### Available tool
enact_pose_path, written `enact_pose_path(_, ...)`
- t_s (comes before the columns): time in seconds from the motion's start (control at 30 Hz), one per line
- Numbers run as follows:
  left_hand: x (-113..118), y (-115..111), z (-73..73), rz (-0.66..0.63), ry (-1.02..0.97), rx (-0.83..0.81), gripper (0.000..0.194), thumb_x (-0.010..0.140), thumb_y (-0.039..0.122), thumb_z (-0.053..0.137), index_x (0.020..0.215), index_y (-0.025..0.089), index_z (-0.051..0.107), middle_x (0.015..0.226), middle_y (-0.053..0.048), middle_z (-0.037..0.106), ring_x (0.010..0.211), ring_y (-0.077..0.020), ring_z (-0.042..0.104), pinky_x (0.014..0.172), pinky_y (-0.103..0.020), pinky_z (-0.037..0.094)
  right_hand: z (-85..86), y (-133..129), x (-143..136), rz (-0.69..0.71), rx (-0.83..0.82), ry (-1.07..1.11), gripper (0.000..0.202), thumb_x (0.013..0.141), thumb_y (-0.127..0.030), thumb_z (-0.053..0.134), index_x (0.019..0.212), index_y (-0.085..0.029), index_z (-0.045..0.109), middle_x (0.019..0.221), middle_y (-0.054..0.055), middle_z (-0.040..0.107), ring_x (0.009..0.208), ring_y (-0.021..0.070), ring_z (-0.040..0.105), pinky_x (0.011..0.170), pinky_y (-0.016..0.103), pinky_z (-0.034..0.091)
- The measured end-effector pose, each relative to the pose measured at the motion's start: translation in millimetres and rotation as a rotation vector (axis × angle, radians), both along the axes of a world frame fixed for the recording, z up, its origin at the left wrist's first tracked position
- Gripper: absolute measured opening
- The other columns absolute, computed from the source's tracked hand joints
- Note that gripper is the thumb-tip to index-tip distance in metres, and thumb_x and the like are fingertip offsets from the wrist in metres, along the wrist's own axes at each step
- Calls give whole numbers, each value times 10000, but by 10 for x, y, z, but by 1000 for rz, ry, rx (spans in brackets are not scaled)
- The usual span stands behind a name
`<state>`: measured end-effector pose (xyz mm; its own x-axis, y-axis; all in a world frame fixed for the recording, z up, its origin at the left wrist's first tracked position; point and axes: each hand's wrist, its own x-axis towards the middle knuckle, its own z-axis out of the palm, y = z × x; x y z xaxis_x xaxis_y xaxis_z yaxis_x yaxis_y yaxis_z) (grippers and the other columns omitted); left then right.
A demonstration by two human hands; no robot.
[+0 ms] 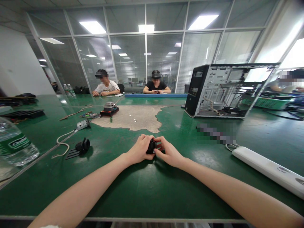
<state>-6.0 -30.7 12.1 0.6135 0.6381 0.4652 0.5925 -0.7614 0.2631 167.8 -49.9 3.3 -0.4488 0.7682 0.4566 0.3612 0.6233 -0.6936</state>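
Observation:
Between my two hands, just above the green table (133,190), is a small black part (151,147); its exact kind cannot be made out. My left hand (143,148) is closed round its left side, with the thumb below and the fingers over the top. From the right, my right hand (167,152) pinches at the part with thumb and fingertips. Fingers cover much of it. Left of my hands lies a black plastic piece (82,145) with a round end and slotted legs. Near it rests a metal bracket (83,124) beside a pale cable (63,141).
An open computer case (199,91) stands back right. A white power strip (266,167) lies to the right, a water bottle (17,142) stands at the left. A heatsink fan (109,108) sits near a bare worn patch (140,118). Two people sit across; another is far right.

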Motion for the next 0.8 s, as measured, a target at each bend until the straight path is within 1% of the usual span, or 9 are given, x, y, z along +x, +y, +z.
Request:
enact_pose_path(0.07,1,2,-4,-3,1,1,573,572,217,620,1085,193,366,997,-58,487,893,-239,405,802,-386,355,11,-9,6,-2,40,10,296,747,-159,509,1028,-212,431,994,50,513,820,145,559,686,304,520)
enact_pose_path(0.2,9,1,-3,-4,5,20,552,599,237,613,1089,184,363,1007,-63,485,887,-235,409,802,-382,357,28,-20,9,4,132,29,190,752,-161,502,933,-216,485,1057,59,472,949,169,503,724,300,515)
enact_pose_path(0.27,13,-1,-2,0,7,21,528,607,250,612,1075,187,375,1000,-62,487,886,-234,413,803,-384,356,24,-17,5,7,128,27,196,762,-160,486,949,-217,478,1049,60,472,952,168,499,721,301,515)
enact_pose_path(0.4,13,-2,-2,7,8,15,541,596,235,611,1080,190,374,992,-63,491,890,-240,415,800,-388,355,-2,-2,-7,-32,79,16,318,761,-163,490,1067,-212,419,1029,68,487,950,177,507,692,306,516)
enact_pose_path(0.5,9,0,-5,12,11,14,566,586,235,616,1092,187,367,994,-66,491,895,-246,413,798,-393,355,-11,8,-7,-32,32,6,321,764,-164,488,1073,-205,409,1007,65,504,885,163,538,682,305,517)
enact_pose_path(0.6,8,4,-9,13,20,18,560,580,238,621,1081,189,374,991,-64,491,888,-246,414,797,-395,356,1,3,1,-12,24,9,301,760,-157,493,1047,-210,419,976,53,512,827,148,553,672,301,522)
enact_pose_path(0.67,9,5,-10,12,20,27,552,587,243,619,1079,188,374,994,-64,490,884,-243,415,798,-394,356,16,-6,7,-7,73,24,263,752,-155,502,1003,-216,451,998,53,496,882,158,534,693,299,519)
enact_pose_path(0.73,9,4,-9,8,23,39,541,602,252,613,1081,183,372,998,-67,489,882,-241,414,798,-392,357,30,-14,11,-5,126,40,176,757,-157,497,923,-216,488,1023,54,477,940,165,506,721,294,512)
enact_pose_path(0.8,10,0,-6,3,25,44,537,611,256,609,1085,178,367,999,-69,489,879,-239,414,796,-389,360,36,-17,10,-9,148,45,114,768,-159,484,865,-214,500,1031,52,467,950,164,498,729,291,509)
